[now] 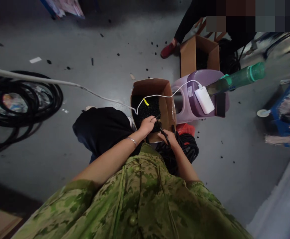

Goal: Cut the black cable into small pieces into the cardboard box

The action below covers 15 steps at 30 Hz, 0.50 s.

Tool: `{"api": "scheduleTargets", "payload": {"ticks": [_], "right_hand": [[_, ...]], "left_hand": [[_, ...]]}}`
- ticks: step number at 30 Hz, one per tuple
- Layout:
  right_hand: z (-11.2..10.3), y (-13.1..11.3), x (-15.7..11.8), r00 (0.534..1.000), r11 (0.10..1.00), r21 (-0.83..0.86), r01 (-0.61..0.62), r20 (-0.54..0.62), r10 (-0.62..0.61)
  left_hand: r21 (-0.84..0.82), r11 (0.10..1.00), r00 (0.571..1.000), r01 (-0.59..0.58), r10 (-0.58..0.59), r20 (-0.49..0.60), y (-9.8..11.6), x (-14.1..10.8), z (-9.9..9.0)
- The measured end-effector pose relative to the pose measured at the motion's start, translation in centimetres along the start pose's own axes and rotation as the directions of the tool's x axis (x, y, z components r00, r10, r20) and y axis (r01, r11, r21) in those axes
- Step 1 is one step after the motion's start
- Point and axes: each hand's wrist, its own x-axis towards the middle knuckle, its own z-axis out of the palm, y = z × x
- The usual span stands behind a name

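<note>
An open cardboard box (149, 85) stands in front of me, with many small black pieces (147, 111) inside. My left hand (147, 124) is over the box, its fingers pinched on a small black piece (157, 117). At the right front of the box my right hand (167, 136) is closed around a dark-handled cutting tool (162, 131), whose tip points toward my left fingers. The tool's jaws are too small to make out clearly. A white cable (105, 97) with a yellow tag (146, 102) crosses above the box.
Right of the box, a purple plastic stool (184, 89) bears a white power bank (204, 99) and a green bottle (244, 77). Black hose coils (57, 99) lie at left, others (192, 149) by my right wrist. Behind are another box (188, 56) and a person's red shoe (168, 50).
</note>
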Motion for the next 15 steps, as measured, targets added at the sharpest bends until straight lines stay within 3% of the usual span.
{"api": "scheduleTargets", "payload": {"ticks": [4, 15], "right_hand": [[-0.44, 0.04, 0.04, 1.000, 0.999, -0.048, 0.009, -0.024, -0.010], [-0.39, 0.62, 0.11, 0.999, 0.996, -0.092, 0.000, -0.039, -0.004]], "left_hand": [[0.078, 0.995, 0.998, -0.054, 0.052, 0.024, -0.32, 0.13, 0.06], [0.056, 0.997, 0.998, -0.049, 0.046, 0.041, -0.49, 0.17, 0.20]]}}
